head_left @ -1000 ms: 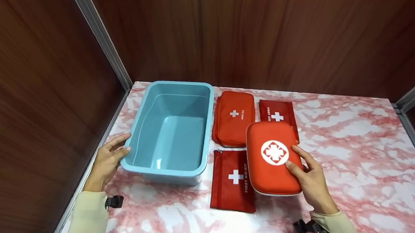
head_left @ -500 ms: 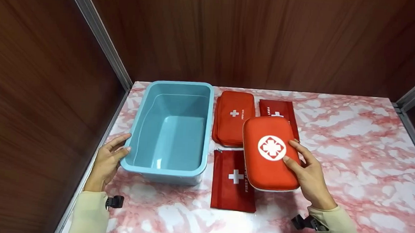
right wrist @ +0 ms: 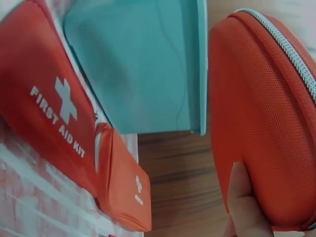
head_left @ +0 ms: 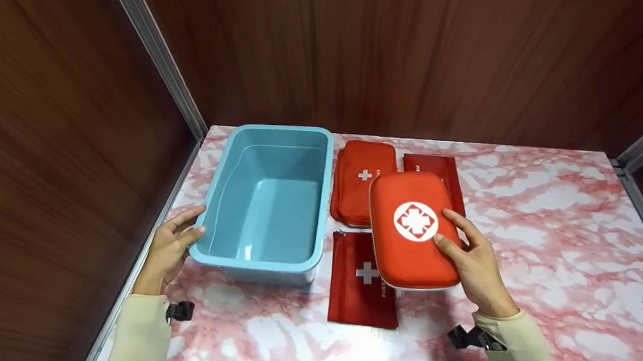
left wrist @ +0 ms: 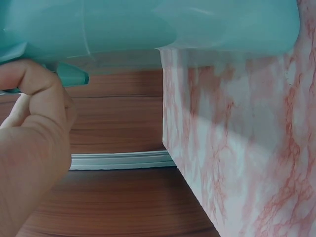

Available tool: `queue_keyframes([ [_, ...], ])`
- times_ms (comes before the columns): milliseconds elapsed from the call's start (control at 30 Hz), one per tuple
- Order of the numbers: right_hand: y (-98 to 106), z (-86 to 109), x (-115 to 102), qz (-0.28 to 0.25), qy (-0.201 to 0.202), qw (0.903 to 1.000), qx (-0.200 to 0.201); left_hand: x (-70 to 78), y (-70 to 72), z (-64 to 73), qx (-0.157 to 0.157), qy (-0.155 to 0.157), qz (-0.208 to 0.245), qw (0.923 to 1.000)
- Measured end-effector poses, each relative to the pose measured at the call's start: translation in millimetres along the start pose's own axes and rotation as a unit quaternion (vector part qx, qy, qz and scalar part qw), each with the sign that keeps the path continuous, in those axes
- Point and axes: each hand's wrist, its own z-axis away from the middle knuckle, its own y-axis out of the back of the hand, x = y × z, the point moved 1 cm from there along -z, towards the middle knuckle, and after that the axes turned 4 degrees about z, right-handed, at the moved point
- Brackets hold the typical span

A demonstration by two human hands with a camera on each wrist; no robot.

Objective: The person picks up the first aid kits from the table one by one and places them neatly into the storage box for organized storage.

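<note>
My right hand grips the right edge of a red hard-shell first aid case with a white round emblem. The case is held above the table, and its zipper shows in the right wrist view. Below it lies a flat red first aid pouch, partly covered. A thicker red first aid bag and another flat red pouch lie farther back, both partly hidden by the case. At the left, my left hand holds the rim of a blue plastic tub; its curled fingers show in the left wrist view.
The table has a pink and white marbled top. Dark wood-grain panels rise behind it and on both sides, joined by metal corner strips. The tub stands near the left panel, with only its bare floor visible inside.
My right hand has moved the hard case leftward and a little away from me, so it covers more of the back bag and pouch. The left hand and tub stay in place.
</note>
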Motion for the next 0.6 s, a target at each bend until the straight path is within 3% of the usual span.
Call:
queue_keyframes([
  [300,-8.9,-3.2,-9.1,-0.001,0.009,0.9999,-0.013,1.2,-2.4,-1.0,0.006,0.019,0.001,0.9998],
  [600,-21.4,-9.0,-20.9,0.03,0.016,0.9988,-0.034,0.6,-1.5,0.1,0.008,0.026,0.003,0.9996],
])
